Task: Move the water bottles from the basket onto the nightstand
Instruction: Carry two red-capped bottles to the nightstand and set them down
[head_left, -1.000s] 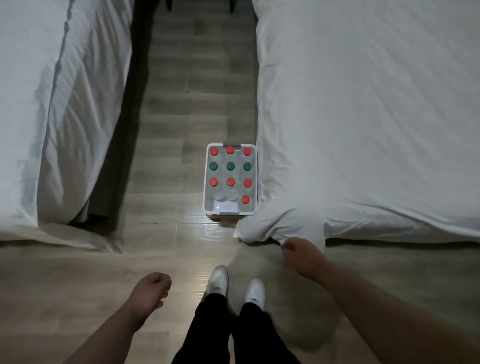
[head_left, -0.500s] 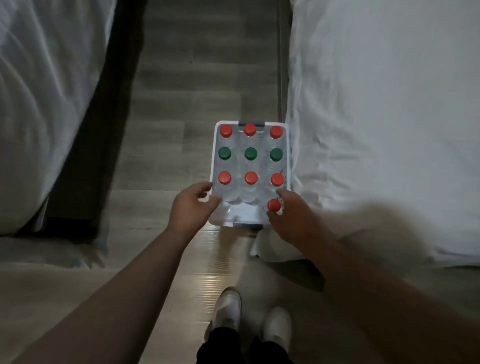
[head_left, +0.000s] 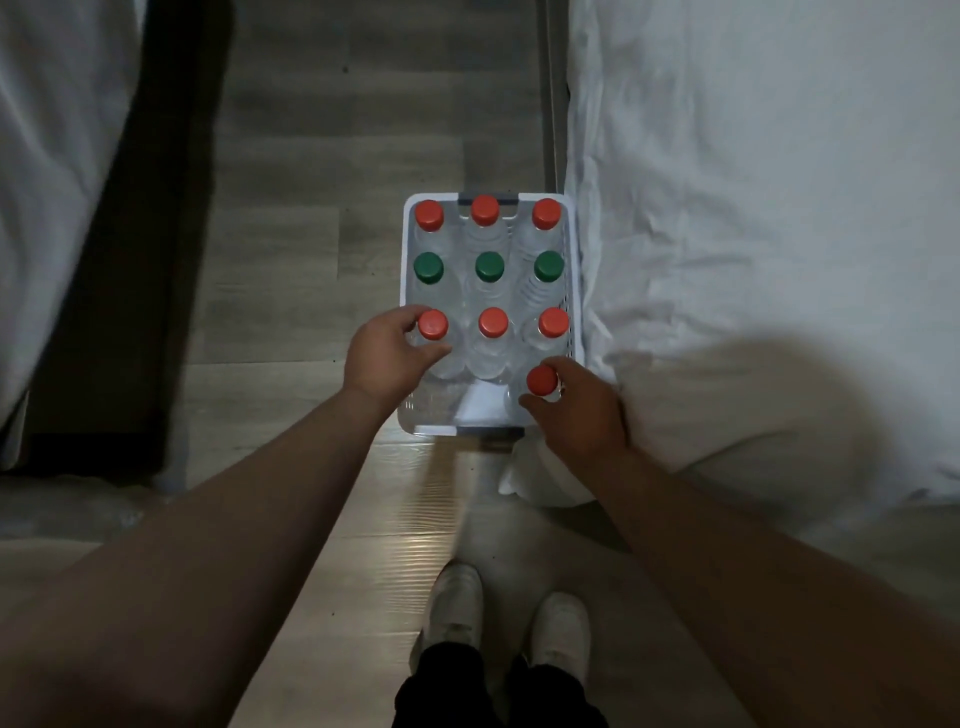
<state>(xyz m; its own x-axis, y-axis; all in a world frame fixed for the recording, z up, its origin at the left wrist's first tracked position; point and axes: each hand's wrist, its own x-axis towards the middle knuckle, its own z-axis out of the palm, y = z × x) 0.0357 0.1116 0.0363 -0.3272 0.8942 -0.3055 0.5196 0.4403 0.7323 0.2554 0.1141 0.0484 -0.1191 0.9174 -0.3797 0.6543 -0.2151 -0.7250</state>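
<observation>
Ten water bottles stand upright in a white basket (head_left: 571, 312) on the wooden floor (head_left: 311, 208), tight against the edge of the bed (head_left: 753, 234) on the person's right. They fill three rows of three: red caps at the far end, green caps (head_left: 489, 266) in the middle, red caps again nearer the person, and a lone red-capped bottle (head_left: 541, 380) in the near right corner. The rest of that near row is bare basket floor.

The left hand (head_left: 387, 353) reaches over the basket's left wall, its fingers (head_left: 400, 318) curled around the neck of the left bottle (head_left: 432, 324) of the near full row, thumb on the near side. Whether the grip is fully closed is hard to tell. The right hand (head_left: 579, 410) wraps the shoulder of the lone corner bottle, fingers bent round it just under the cap.

The bottles look clear, thin-walled and full, so each should be fairly heavy for its size and give a little if squeezed hard. The smooth plastic may slip, so the ribbed cap and the neck ring just beneath it seem the surest hold, lifting straight up to clear the neighbours and the basket wall.

A second bed (head_left: 57, 156) lies on the left. The nightstand is not in view. White shoes (head_left: 506, 618) stand near the basket's near end.
</observation>
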